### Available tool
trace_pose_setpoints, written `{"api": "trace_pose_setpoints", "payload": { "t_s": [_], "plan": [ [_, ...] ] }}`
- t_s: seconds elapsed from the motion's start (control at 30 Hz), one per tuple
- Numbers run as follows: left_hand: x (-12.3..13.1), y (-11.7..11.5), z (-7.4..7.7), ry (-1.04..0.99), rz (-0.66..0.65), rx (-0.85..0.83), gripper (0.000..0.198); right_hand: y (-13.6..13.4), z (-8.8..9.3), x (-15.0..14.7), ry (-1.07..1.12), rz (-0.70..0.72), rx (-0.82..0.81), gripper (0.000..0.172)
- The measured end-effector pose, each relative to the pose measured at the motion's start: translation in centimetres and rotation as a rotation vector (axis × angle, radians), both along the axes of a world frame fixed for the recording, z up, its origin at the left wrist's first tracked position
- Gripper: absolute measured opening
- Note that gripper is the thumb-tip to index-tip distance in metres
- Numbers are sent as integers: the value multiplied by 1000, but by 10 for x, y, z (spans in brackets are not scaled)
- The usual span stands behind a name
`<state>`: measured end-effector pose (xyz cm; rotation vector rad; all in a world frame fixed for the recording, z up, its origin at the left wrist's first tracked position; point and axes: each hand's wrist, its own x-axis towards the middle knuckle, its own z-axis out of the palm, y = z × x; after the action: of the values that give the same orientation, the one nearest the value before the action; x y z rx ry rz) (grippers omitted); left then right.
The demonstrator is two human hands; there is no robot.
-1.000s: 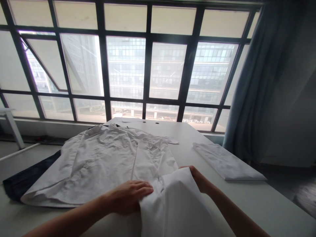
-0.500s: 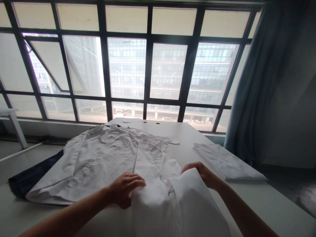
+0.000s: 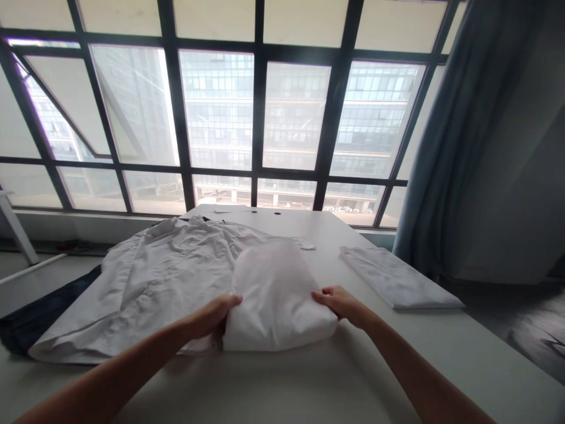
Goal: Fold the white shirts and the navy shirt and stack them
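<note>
The folded white shirt is lying in the lower middle of the frame on the surface, right between both hands. The left hand is gripping its left edge with curled fingers. The right hand is lying open and flat, touching its right edge.

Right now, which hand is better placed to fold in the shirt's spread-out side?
Probably left: the left hand touches the spread-out side, while the right hand sits across the folded section.
</note>
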<state>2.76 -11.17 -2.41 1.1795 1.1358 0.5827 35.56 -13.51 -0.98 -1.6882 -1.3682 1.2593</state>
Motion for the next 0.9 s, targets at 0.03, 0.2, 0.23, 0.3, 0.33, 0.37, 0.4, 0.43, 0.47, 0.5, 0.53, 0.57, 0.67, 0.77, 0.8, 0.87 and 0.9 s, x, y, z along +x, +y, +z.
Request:
{"api": "trace_pose_setpoints", "payload": {
  "t_s": [0.03,0.2,0.23,0.3,0.33,0.37,0.4,0.43,0.47,0.5,0.53,0.57,0.67,0.77,0.8,0.87,0.9],
  "plan": [
    [-1,1,1,37,-13,3,40,1,-2,2,-25,-7,-10,53],
    [-7,-2,3,86,-112,63,51,-4,0,7,-11,21,15,49],
    [-8,-2,3,81,-117,57,54,-5,2,7,7,35,26,50],
    [-8,-1,1,66,-111,38,57,-7,3,4,54,89,87,50],
    [-8,-1,-1,46,-105,36,57,-7,3,1,67,115,140,50],
    [-7,0,-2,14,-98,51,56,-7,2,-1,69,131,205,49],
    [-6,0,-3,-26,-88,90,54,-7,1,-4,63,137,272,49],
    [-4,1,-4,-62,-76,152,53,-6,0,-6,58,135,336,49],
    [-3,1,-4,-91,-60,235,53,-5,-2,-8,58,133,396,49],
    [-1,1,-4,-107,-42,325,54,-4,-4,-10,68,138,449,49],
    [0,2,-4,-108,-22,415,56,-2,-6,-11,84,150,491,48],
    [1,2,-4,-96,1,493,58,-1,-8,-11,100,163,521,48],
    [2,3,-2,-38,40,569,59,6,-13,-10,90,153,522,49],
    [-4,4,1,-11,11,416,57,9,-12,-5,-48,75,407,50],
    [-7,4,4,-6,-13,345,60,8,-9,-2,-96,53,350,52],
    [-14,2,10,24,-62,233,71,2,-1,4,-141,50,225,60],
    [-18,1,13,53,-91,198,78,-3,4,7,-130,82,166,66]
  ]
}}
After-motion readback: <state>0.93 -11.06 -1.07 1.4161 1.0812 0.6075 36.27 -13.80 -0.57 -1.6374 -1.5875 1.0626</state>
